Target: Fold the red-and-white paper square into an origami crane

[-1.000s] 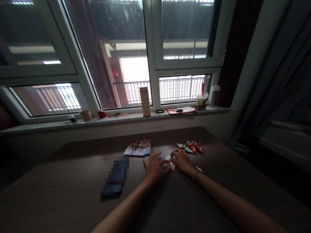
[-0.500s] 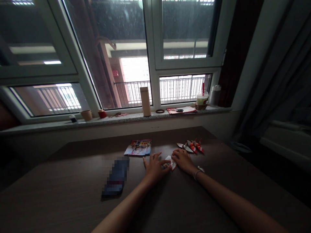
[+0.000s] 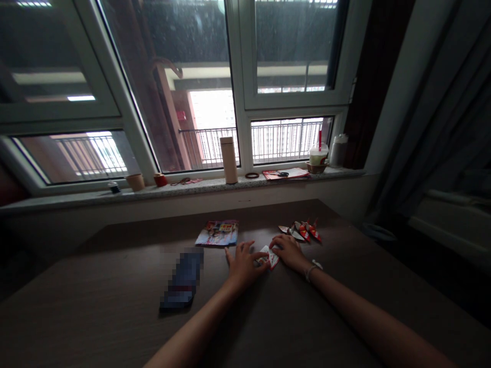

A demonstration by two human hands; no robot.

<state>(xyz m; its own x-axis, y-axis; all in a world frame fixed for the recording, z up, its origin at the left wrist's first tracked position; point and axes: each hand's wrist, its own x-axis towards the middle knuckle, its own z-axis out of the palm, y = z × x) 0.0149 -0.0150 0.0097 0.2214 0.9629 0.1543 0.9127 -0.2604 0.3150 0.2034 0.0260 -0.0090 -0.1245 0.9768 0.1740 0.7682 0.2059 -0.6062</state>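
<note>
A small piece of folded paper (image 3: 273, 259), white with red and printed patches, lies on the dark table between my hands. From the left, my left hand (image 3: 244, 265) has its thumb and index finger on the paper, while its other fingers are spread toward the tabletop. The fingers of my right hand (image 3: 288, 251) are bent down onto the paper's upper right edge. Both hands partly cover the paper, so its full shape is hidden. Just beyond my right hand sit several folded paper pieces (image 3: 305, 231) in red and white, with pointed tips.
A colourful printed booklet or stack of sheets (image 3: 217, 233) lies beyond my left hand. A blurred-out dark blue object (image 3: 183, 281) rests left of my forearm. On the windowsill stand a beige flask (image 3: 229, 161), a drink cup with red straw (image 3: 318, 155), and scissors (image 3: 283, 174) on papers.
The fingers of my right hand have shifted slightly on the folded paper, and more of its right part shows. My left hand stays nearly still.
</note>
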